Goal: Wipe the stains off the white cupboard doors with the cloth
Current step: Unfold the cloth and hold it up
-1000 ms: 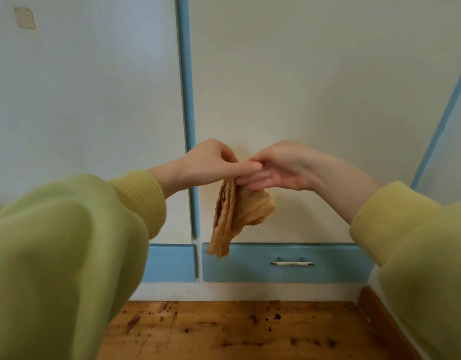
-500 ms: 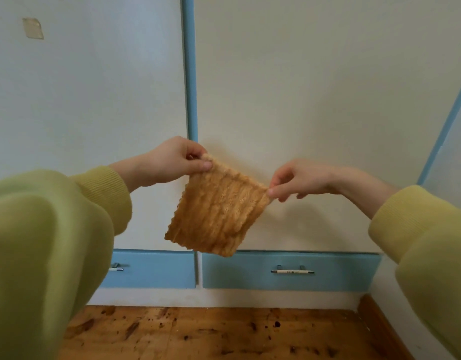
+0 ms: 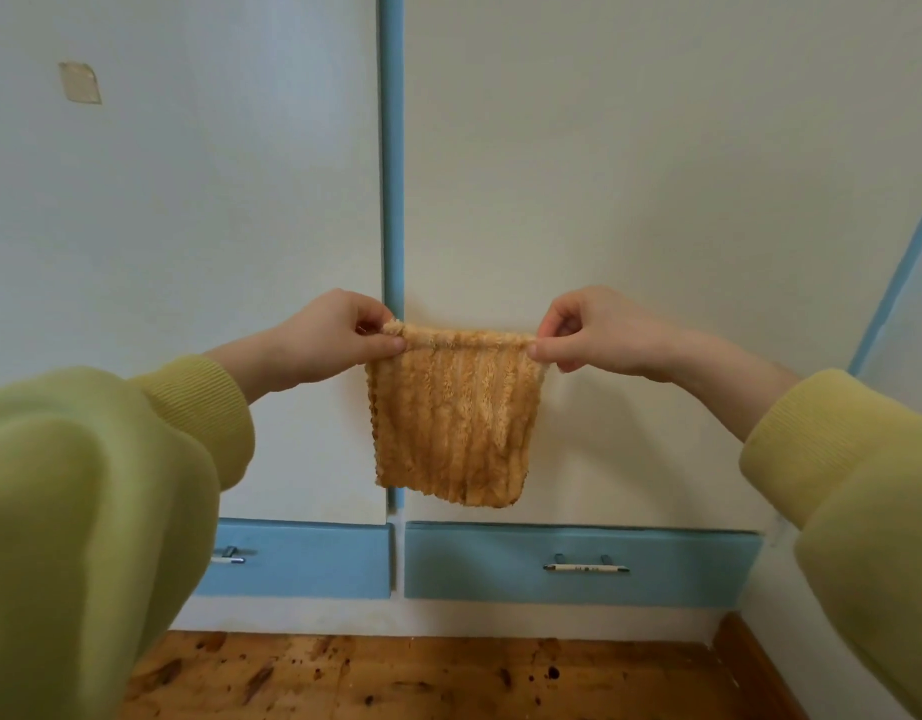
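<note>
I've got the cloth [image 3: 451,423] pinched at its two top corners, my left hand [image 3: 339,332] on one corner, my right hand [image 3: 586,330] on the other, thumb and fingertips closed tight on the fabric at each side. Top edge is stretched level between my hands, rolled over a little along the line. The cloth is orange and ribbed, and it hangs flat and square below my grip, the bottom edge loose in the air.

Right behind it, the white cupboard doors: the left door [image 3: 188,226] beyond my left hand, the right door [image 3: 630,200] beyond my right. The blue strip [image 3: 392,148] between them runs straight up from just above my left thumb. Whether the cloth touches the doors, I can't tell from here.

Up and well to the left of my left hand, there's a small tan patch [image 3: 79,83] on the left door. Below the cloth are two blue drawers [image 3: 578,563], each with a metal handle [image 3: 586,567]. Under those lies a speckled wooden floor [image 3: 422,678]. My yellow-green sleeves [image 3: 110,485] fill both sides.
</note>
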